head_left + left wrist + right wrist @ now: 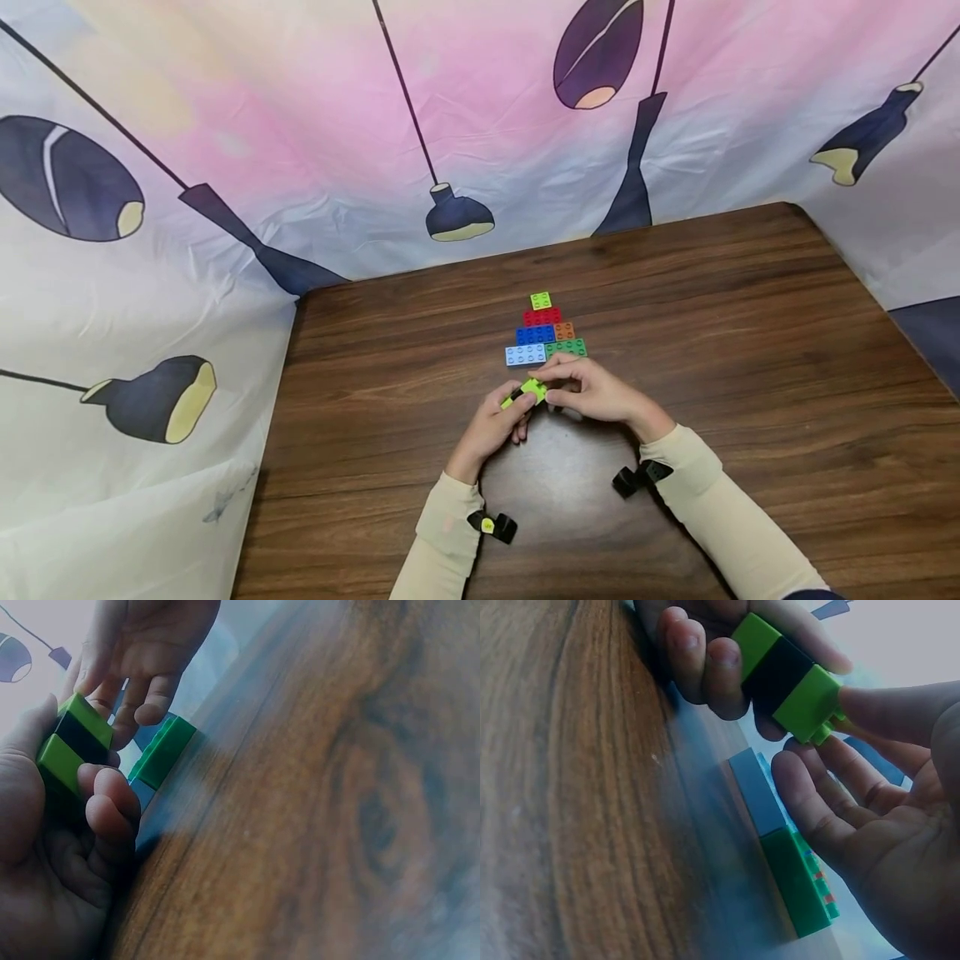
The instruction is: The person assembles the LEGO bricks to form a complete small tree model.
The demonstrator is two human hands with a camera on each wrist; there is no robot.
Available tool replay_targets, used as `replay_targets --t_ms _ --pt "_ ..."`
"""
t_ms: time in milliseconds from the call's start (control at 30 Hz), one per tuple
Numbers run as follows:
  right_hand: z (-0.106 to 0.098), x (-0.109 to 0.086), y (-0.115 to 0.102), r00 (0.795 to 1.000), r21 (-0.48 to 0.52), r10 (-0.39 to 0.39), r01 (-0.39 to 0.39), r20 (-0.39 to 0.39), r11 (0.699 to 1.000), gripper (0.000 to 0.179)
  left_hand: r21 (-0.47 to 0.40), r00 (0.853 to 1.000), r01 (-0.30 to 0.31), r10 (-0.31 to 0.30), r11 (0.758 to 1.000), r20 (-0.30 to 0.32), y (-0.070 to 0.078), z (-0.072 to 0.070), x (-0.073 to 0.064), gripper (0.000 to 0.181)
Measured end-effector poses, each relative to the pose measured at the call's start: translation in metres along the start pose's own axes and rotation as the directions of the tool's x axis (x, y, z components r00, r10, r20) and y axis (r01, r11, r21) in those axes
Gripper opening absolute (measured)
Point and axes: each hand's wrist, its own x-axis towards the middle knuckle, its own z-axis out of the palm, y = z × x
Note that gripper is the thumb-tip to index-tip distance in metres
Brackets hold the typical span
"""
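Note:
A small stack of toy building bricks (534, 388), lime at both ends with a black brick between, is held above the table. My left hand (491, 427) grips its lower end, thumb on one side and fingers curled round the other. At the other end my right hand (603, 393) pinches the studded lime brick (808, 705) between thumb and fingers. Just beyond the hands, a light blue brick (525, 356) and a green brick (573, 347) lie side by side on the table. The right fingers partly cover the green one in the head view.
Behind that row lie a blue brick (535, 335) and an orange brick (565, 331), then a red brick (542, 317) and a lime brick (540, 300), narrowing away from me. A printed cloth (300, 167) hangs along the wooden table's (375, 483) far and left edges.

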Motion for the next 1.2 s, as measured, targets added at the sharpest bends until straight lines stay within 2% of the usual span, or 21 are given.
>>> replay_targets --t_ms 233,567,733,900,1067,1200 --pt "0.001 0.001 0.001 1.000 0.009 0.008 -0.008 0.005 1.000 0.034 0.004 1.000 -0.008 0.008 1.000 0.014 -0.002 -0.001 0.001 0.029" --pt "0.002 0.002 0.000 0.999 0.052 0.045 -0.046 0.011 0.998 0.034 0.007 1.000 0.013 -0.013 1.000 0.002 -0.002 -0.001 0.000 0.023" --pt "-0.002 0.001 0.000 0.998 0.029 0.062 -0.063 0.018 0.998 0.035 0.011 0.999 0.036 -0.036 0.999 -0.001 -0.001 0.001 0.001 0.026" --pt "-0.007 0.003 -0.001 0.999 -0.021 0.039 -0.038 0.036 0.999 0.034 0.000 0.999 0.041 -0.041 0.999 -0.006 0.002 0.001 0.003 0.029" --pt "-0.009 0.004 -0.003 0.998 -0.059 0.027 -0.024 0.055 0.998 0.034 -0.039 1.000 0.016 -0.015 0.999 0.026 0.002 -0.001 0.003 0.035" --pt "-0.008 0.009 -0.006 0.995 -0.072 0.030 -0.023 0.099 0.997 0.035 -0.081 0.998 0.011 -0.007 0.997 0.055 0.002 -0.006 0.002 0.031"
